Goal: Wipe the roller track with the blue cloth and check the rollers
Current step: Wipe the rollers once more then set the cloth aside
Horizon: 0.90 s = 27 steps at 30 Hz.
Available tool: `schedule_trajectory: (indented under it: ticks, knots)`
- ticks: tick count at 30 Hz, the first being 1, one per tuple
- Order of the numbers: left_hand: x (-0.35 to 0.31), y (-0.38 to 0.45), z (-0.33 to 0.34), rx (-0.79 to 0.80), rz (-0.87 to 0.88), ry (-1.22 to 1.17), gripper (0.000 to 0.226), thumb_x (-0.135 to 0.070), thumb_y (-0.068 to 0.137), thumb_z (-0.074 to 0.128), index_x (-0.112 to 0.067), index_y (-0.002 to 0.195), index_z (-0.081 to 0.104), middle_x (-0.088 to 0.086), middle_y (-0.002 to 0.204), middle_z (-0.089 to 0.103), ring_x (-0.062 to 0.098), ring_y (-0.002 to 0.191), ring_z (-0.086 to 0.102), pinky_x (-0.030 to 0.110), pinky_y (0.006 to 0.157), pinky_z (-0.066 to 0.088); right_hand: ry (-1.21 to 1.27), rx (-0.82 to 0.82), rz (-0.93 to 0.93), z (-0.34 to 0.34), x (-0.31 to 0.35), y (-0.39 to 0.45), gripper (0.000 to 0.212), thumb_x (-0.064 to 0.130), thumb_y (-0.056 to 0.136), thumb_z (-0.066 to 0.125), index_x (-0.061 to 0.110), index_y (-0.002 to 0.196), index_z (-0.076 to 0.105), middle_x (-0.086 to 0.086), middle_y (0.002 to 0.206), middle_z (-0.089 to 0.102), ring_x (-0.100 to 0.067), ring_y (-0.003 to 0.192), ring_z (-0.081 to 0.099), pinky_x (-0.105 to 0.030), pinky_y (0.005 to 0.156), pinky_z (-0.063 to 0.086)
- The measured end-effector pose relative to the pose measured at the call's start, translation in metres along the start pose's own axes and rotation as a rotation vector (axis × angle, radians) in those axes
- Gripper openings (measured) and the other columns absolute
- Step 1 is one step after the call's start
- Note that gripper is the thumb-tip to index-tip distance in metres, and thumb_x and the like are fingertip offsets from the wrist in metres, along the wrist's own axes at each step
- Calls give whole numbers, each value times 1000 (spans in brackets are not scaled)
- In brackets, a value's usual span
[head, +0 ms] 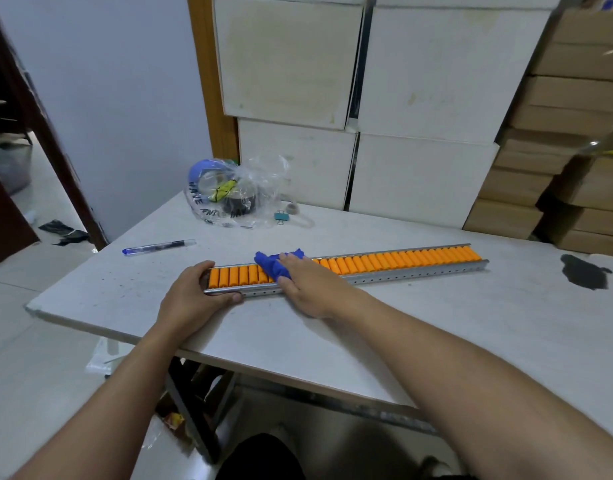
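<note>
A long metal roller track (402, 274) with several orange rollers (395, 259) lies across the white table (436, 327). My left hand (194, 294) grips the track's left end, thumb on the near rail and fingers over the end. My right hand (307, 284) lies flat on the track a little to the right, pressing a crumpled blue cloth (272, 263) onto the rollers. The cloth covers a few rollers; those under my hand are hidden.
A blue pen (158, 246) lies left of the track. A clear plastic bag (235, 194) with tape rolls and a binder clip (281, 217) sit behind it. A dark rag (584, 275) lies at right. White boxes (419, 133) and cardboard cartons (558, 168) stand behind the table.
</note>
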<state>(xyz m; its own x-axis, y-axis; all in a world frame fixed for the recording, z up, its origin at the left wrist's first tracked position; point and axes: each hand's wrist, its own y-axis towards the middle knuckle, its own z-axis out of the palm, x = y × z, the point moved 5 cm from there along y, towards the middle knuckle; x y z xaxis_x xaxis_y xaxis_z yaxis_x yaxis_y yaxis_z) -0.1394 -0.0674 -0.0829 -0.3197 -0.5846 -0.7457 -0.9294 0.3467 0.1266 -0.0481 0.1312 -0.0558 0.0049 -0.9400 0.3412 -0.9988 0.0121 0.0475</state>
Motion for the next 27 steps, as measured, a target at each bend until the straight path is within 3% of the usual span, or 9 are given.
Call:
schedule_trajectory:
  ticks: [4, 7, 9, 15, 19, 25, 27]
  knots:
    - [0, 0, 0, 8, 8, 20, 92, -52, 58, 82, -22, 136, 44, 2, 132, 52, 21, 119, 50, 42, 96, 43, -9, -41, 103, -16, -47, -18, 50, 42, 96, 30, 14, 137, 39, -6, 137, 51, -30, 127, 45, -43, 103, 39]
    - [1, -1, 0, 14, 4, 23, 93, -54, 58, 81, -23, 136, 43, 1, 132, 52, 21, 119, 50, 43, 96, 43, -40, -64, 173, -27, -86, -34, 60, 46, 93, 26, 14, 142, 36, -5, 142, 49, -31, 131, 41, -41, 109, 33]
    - [0, -1, 0, 12, 5, 24, 92, -54, 59, 81, -22, 136, 42, 2, 132, 52, 21, 118, 50, 43, 95, 43, -76, -96, 209, -39, -110, -46, 55, 38, 97, 30, 10, 143, 36, -7, 143, 48, -30, 131, 41, -37, 110, 28]
    - [-1, -1, 1, 11, 13, 21, 91, -52, 59, 81, -22, 136, 43, 1, 130, 53, 20, 116, 51, 40, 92, 43, -164, -179, 406, -72, -193, -85, 49, 30, 99, 32, 6, 141, 39, -14, 139, 51, -35, 122, 46, -42, 106, 34]
    - [2, -1, 1, 10, 7, 24, 91, -53, 59, 81, -23, 137, 42, 1, 130, 53, 20, 115, 51, 40, 91, 43, -203, -240, 602, -93, -236, -107, 36, 25, 99, 32, 3, 122, 49, -20, 118, 59, -36, 104, 51, -41, 91, 36]
    - [1, 1, 2, 3, 11, 37, 90, -51, 60, 81, -23, 137, 42, 2, 133, 52, 22, 116, 51, 41, 92, 43, -347, -287, 908, -110, -279, -136, 35, 22, 99, 25, 8, 109, 55, -12, 109, 58, -28, 107, 51, -44, 101, 33]
    - [0, 1, 2, 0, 10, 40, 90, -49, 60, 82, -23, 136, 43, 3, 132, 52, 22, 116, 51, 40, 92, 43, -355, -403, 968, -117, -283, -142, 37, 22, 99, 26, 5, 106, 58, -13, 106, 59, -29, 103, 52, -46, 99, 36]
